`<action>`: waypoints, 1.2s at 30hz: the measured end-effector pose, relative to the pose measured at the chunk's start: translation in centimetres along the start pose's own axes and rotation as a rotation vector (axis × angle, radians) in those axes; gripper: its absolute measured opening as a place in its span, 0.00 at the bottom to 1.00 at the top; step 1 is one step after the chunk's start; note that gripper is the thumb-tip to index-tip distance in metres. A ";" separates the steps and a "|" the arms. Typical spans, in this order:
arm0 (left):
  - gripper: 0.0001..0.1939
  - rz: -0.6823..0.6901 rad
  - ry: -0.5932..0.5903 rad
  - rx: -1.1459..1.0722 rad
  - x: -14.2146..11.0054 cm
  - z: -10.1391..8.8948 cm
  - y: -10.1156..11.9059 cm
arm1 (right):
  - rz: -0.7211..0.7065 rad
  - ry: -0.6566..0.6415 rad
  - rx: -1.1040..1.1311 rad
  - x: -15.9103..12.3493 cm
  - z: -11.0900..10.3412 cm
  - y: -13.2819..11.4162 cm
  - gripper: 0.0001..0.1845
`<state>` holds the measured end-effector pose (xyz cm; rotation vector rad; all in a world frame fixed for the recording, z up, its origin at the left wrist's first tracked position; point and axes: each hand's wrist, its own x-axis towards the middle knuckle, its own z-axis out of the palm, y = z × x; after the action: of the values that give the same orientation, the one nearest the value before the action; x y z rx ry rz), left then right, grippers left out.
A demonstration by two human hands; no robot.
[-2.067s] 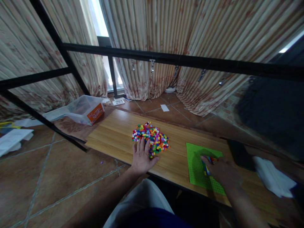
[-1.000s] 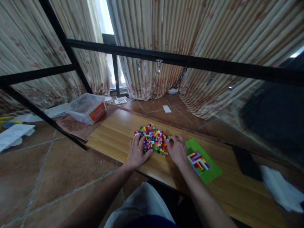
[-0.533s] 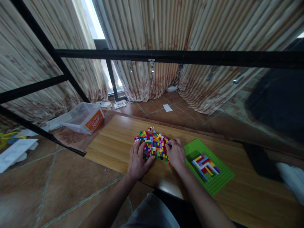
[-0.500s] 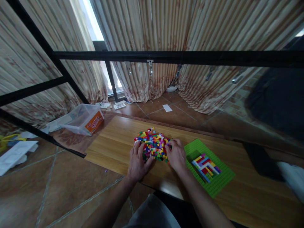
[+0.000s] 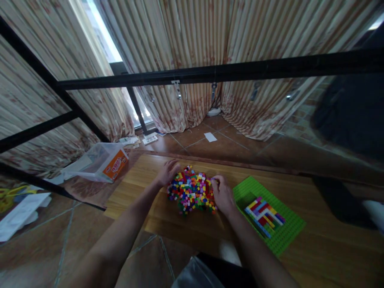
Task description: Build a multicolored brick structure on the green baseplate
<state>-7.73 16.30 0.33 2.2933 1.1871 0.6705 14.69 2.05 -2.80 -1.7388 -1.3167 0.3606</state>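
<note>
A heap of small coloured toy bricks lies on the wooden tabletop. At the heap's far left edge is my left hand, its fingers stretched out and nothing visible in them. My right hand rests at the heap's right edge with fingers curled and the thumb drawn in. Whatever its fingertips pinch is too small to make out. Right of that hand lies a green baseplate, bearing a multicoloured block of joined bricks with low walls and gaps.
An open clear plastic bin with an orange label stands beyond the table's left end. A black bar crosses ahead, before striped curtains. A dark flat object lies at the table's right. White paper is on the tiled floor.
My left hand has moved from the heap's near left side to its far left edge, fingers lifting off the bricks. My right hand stays at the right edge. The view has tilted slightly.
</note>
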 end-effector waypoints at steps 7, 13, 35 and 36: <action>0.27 0.185 -0.288 -0.079 3.4 2.3 0.8 | -0.060 -0.122 0.068 0.5 0.7 0.2 0.15; 0.29 0.163 -0.380 -0.203 2.7 2.3 2.4 | -0.091 -0.218 0.123 2.0 1.2 -0.3 0.12; 0.22 0.129 -0.284 -0.153 2.3 1.2 5.1 | 0.032 -0.162 0.408 2.4 -0.3 -1.9 0.15; 0.21 0.134 -0.224 -0.122 1.8 1.1 5.7 | 0.054 -0.112 0.442 1.8 -0.9 -2.1 0.15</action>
<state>-2.69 14.72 3.33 2.2896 0.8726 0.5017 14.74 3.24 -0.15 -1.3974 -1.1627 0.7304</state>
